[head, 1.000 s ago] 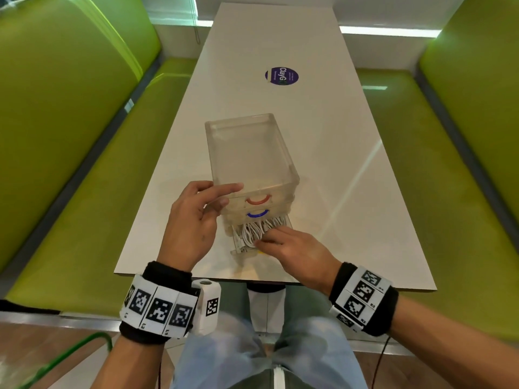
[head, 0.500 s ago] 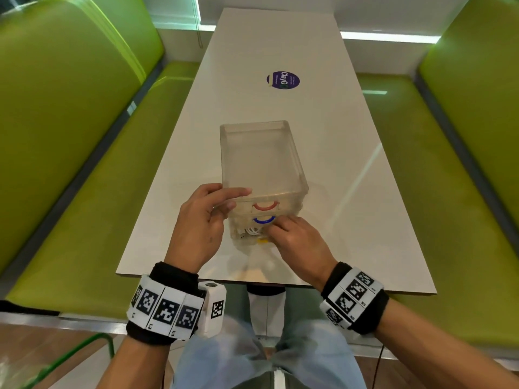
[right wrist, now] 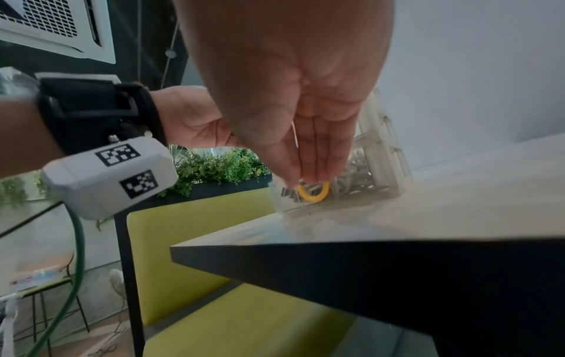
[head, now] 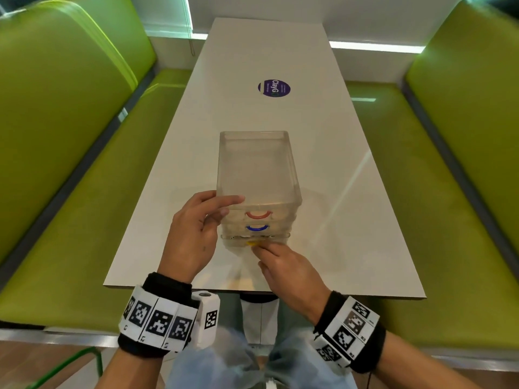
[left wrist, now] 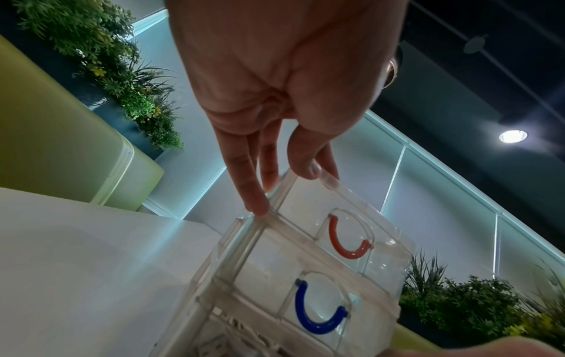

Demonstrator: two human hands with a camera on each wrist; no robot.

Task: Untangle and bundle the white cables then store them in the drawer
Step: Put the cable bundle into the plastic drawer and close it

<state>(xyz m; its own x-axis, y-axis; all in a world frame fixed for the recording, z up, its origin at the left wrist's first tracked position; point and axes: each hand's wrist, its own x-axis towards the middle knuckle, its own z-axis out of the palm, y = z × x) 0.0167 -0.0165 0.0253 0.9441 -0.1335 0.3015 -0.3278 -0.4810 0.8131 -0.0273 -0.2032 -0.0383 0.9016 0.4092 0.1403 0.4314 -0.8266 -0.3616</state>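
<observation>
A clear plastic drawer unit [head: 257,169] stands on the white table [head: 266,51] near its front edge, with red, blue and yellow handles. The bottom drawer [head: 280,237] sticks out only slightly. Coiled white cables [right wrist: 351,174] lie inside it, seen through the clear front. My left hand [head: 230,204] grips the unit's top front left corner, index finger over the rim and thumb on the front face. The straight fingers of my right hand [head: 264,251] press against the bottom drawer's front at the yellow handle [right wrist: 313,193].
A round purple sticker [head: 274,88] lies on the table beyond the unit. Green padded benches [head: 70,192] [head: 449,192] run along both sides. The table's front edge [head: 252,289] is just under my wrists.
The bottom drawer, pulled out with the cables showing a second ago, has slid nearly all the way in under my right hand. My left hand stayed on the unit's corner.
</observation>
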